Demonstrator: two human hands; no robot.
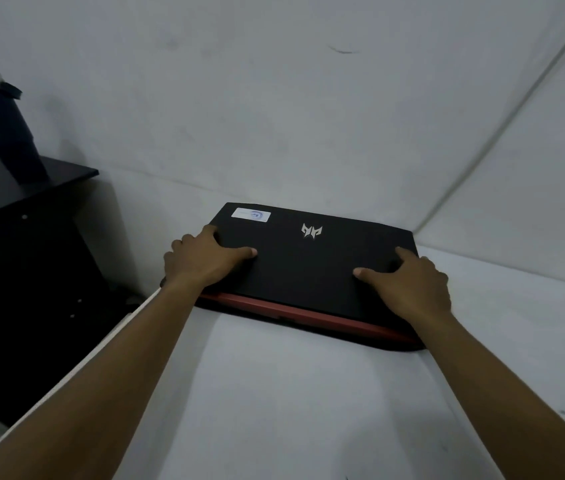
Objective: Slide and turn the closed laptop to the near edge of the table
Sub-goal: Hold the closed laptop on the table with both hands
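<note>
A closed black laptop point(309, 268) with a silver logo, a white sticker at its far left corner and a red strip along its near edge lies at the far end of the white table point(291, 393), close to the wall. My left hand point(205, 259) grips its left edge, thumb flat on the lid and fingers curled over the side. On the right part of the lid rests my right hand point(409, 282), thumb pointing inward and fingers reaching toward the right edge. Both arms are stretched far forward.
A black desk point(14, 244) stands to the left of the table, with a dark tall box point(4, 133) on top. White walls point(309, 98) meet in a corner just behind the laptop's right end. The table's left edge point(101, 351) runs diagonally beside my left forearm.
</note>
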